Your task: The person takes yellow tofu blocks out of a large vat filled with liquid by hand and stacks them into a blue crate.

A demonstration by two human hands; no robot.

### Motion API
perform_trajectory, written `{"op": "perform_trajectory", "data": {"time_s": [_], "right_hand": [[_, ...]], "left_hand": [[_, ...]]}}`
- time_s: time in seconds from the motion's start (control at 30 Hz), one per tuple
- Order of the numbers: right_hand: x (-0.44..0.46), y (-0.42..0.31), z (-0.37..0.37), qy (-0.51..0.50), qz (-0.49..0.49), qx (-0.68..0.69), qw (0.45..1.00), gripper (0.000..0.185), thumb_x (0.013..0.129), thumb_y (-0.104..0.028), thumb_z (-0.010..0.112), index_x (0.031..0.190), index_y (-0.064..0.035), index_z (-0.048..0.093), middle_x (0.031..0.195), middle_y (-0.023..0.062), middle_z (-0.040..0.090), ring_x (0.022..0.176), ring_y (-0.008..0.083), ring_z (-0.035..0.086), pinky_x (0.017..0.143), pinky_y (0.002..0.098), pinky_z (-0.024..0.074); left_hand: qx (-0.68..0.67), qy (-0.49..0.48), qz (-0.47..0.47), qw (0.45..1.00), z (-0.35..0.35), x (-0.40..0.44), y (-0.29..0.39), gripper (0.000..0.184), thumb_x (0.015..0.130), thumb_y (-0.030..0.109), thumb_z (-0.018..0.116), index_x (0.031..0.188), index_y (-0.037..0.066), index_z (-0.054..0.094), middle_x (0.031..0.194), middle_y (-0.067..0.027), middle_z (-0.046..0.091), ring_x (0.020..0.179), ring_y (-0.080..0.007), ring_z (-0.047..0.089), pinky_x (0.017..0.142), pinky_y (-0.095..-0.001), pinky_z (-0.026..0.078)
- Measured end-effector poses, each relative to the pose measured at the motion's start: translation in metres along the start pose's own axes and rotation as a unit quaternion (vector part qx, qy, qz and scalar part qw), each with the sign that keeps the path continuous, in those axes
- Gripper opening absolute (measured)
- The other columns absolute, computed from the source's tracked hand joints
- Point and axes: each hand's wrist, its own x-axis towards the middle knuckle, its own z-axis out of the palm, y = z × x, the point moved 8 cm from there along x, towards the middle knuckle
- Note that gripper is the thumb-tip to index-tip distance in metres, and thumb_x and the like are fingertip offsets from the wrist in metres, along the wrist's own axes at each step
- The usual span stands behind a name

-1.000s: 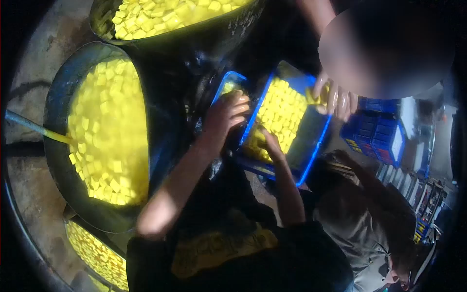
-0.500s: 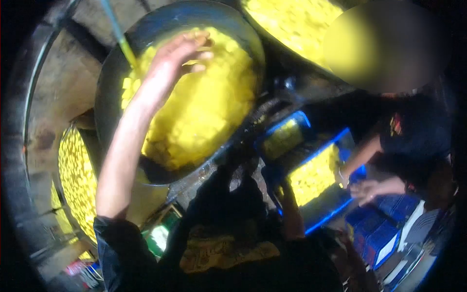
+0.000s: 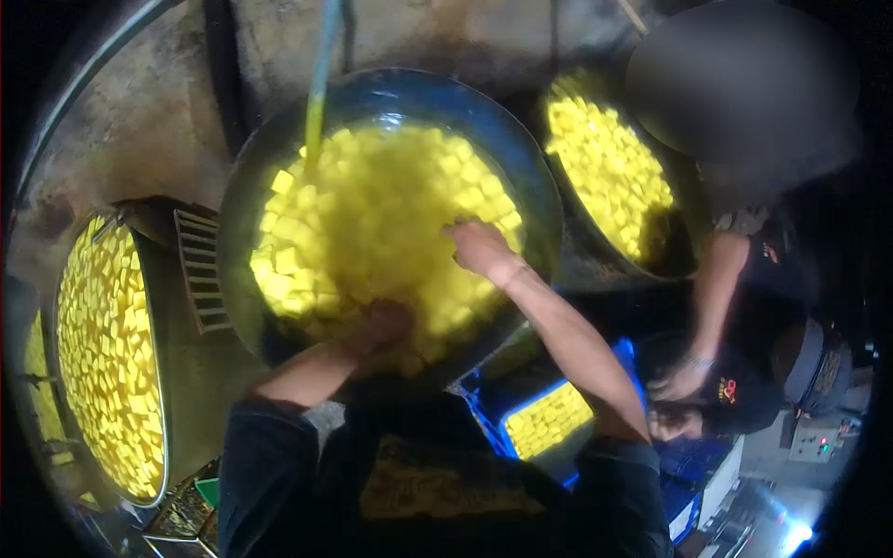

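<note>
A large dark wok (image 3: 541, 186) holds many yellow cubes (image 3: 284, 256) that look like tofu, in yellowish liquid. Over the near side of the wok, my left hand (image 3: 386, 324) is dark and blurred; its fingers are hidden against the cubes. My right hand (image 3: 481, 247) reaches in above the right part of the wok, forefinger stretched out and the other fingers bent, with nothing visible in it. A long pole (image 3: 317, 107), blue above and yellow below, dips into the wok at the far left side.
To the left stands a big round vat (image 3: 166, 446) of yellow cubes, with a slatted rack (image 3: 200, 270) beside it. Another vat (image 3: 684, 265) sits at the right. Blue crates (image 3: 502, 439) holding cubes lie below my right arm. A co-worker's hand (image 3: 684, 379) is near them.
My left hand has drawn back from the far part of the wok to its near side. My right hand has come from beside the blue crate to over the wok. The view has shifted.
</note>
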Motion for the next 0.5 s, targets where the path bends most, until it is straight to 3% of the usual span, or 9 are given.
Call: {"op": "perform_trajectory", "data": {"time_s": [0.07, 0.13, 0.17, 0.23, 0.37, 0.43, 0.47, 0.5], "right_hand": [[0.041, 0.003, 0.046, -0.054, -0.002, -0.051, 0.997, 0.036, 0.078, -0.01, 0.062, 0.114, -0.0092, 0.06, 0.11, 0.0127, 0.061, 0.104, 0.0307, 0.057, 0.087, 0.0412, 0.0482], [0.056, 0.01, 0.088, -0.125, -0.004, -0.191, 0.974, 0.034, 0.08, -0.007, 0.057, 0.114, -0.0093, 0.06, 0.113, 0.014, 0.059, 0.107, 0.032, 0.056, 0.087, 0.0429, 0.0472], [0.067, 0.009, 0.096, -0.124, -0.013, -0.199, 0.972, 0.034, 0.08, -0.007, 0.057, 0.114, -0.0093, 0.06, 0.113, 0.014, 0.059, 0.107, 0.032, 0.056, 0.087, 0.0429, 0.0472], [0.074, 0.018, 0.119, -0.232, 0.038, -0.124, 0.964, 0.037, 0.081, -0.005, 0.054, 0.118, -0.0081, 0.058, 0.121, 0.0153, 0.055, 0.11, 0.0315, 0.054, 0.092, 0.0415, 0.0458], [0.08, 0.034, 0.102, -0.187, -0.048, -0.136, 0.972, 0.035, 0.083, -0.009, 0.056, 0.118, -0.0061, 0.057, 0.123, 0.0144, 0.055, 0.105, 0.028, 0.059, 0.088, 0.0386, 0.049], [0.091, 0.045, 0.069, -0.072, -0.113, 0.048, 0.99, 0.029, 0.085, -0.012, 0.055, 0.114, -0.0055, 0.058, 0.117, 0.0126, 0.058, 0.095, 0.0253, 0.062, 0.081, 0.037, 0.0522], [0.094, 0.051, 0.05, -0.035, -0.139, 0.107, 0.984, 0.028, 0.086, -0.013, 0.054, 0.112, -0.0053, 0.058, 0.115, 0.012, 0.059, 0.092, 0.0245, 0.063, 0.079, 0.0365, 0.0533], [0.098, 0.062, 0.039, -0.146, -0.014, 0.325, 0.934, 0.03, 0.085, -0.015, 0.054, 0.113, -0.0053, 0.058, 0.11, 0.0096, 0.061, 0.093, 0.0238, 0.062, 0.076, 0.0385, 0.0539]], "left_hand": [[-0.031, 0.017, 0.014, 0.999, -0.002, 0.004, -0.003, 0.041, 0.07, 0.012, 0.063, 0.111, 0.005, 0.057, 0.1, -0.0219, 0.06, 0.096, -0.039, 0.057, 0.084, -0.0467, 0.046], [-0.066, 0.033, 0.026, 0.997, -0.005, 0.007, -0.007, 0.04, 0.071, 0.012, 0.063, 0.11, 0.004, 0.057, 0.1, -0.0218, 0.06, 0.096, -0.0389, 0.057, 0.084, -0.0466, 0.046], [-0.084, 0.044, 0.036, 0.995, -0.009, 0.009, -0.01, 0.039, 0.072, 0.012, 0.062, 0.109, 0.004, 0.057, 0.1, -0.0217, 0.06, 0.097, -0.0388, 0.057, 0.083, -0.0466, 0.045], [-0.12, 0.078, 0.043, 0.989, -0.022, 0.012, -0.018, 0.037, 0.073, 0.013, 0.062, 0.108, 0.004, 0.057, 0.099, -0.0216, 0.06, 0.097, -0.0387, 0.057, 0.083, -0.0465, 0.045], [-0.176, 0.23, -0.005, 0.957, -0.103, -0.013, -0.041, 0.034, 0.075, 0.014, 0.061, 0.107, 0.003, 0.055, 0.1, -0.0212, 0.06, 0.098, -0.0384, 0.056, 0.084, -0.0461, 0.044], [-0.197, 0.278, -0.016, 0.94, -0.147, -0.03, -0.048, 0.035, 0.077, 0.016, 0.062, 0.108, 0.003, 0.054, 0.102, -0.0216, 0.059, 0.1, -0.0373, 0.056, 0.087, -0.0447, 0.044], [-0.127, 0.25, -0.061, 0.958, -0.168, -0.028, -0.051, 0.034, 0.076, 0.016, 0.063, 0.106, 0.002, 0.055, 0.105, -0.0218, 0.058, 0.101, -0.0372, 0.055, 0.085, -0.0441, 0.046], [-0.054, 0.219, -0.106, 0.968, -0.178, -0.026, -0.059, 0.034, 0.075, 0.016, 0.065, 0.103, 0.001, 0.056, 0.109, -0.022, 0.056, 0.101, -0.0371, 0.055, 0.083, -0.0436, 0.048]]}}
